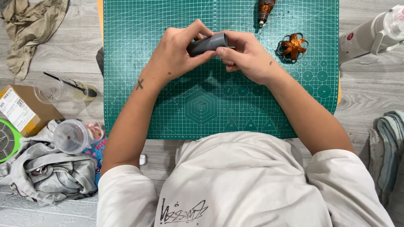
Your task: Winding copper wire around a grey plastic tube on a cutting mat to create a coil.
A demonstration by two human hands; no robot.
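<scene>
Both hands hold the dark grey plastic cylinder (207, 44) above the green gridded cutting mat (168, 105): left hand (179, 52) fingers clamped around its body for support, right hand (244, 56) fingers pinching its end.

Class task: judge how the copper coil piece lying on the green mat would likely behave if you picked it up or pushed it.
The copper coil piece looks densely wound, so it is probably heavy for its size. Its lobed, star-like outline suggests it would slide or stop rather than roll on the green mat. The thin wire may snag or bend if pinched hard.
</scene>
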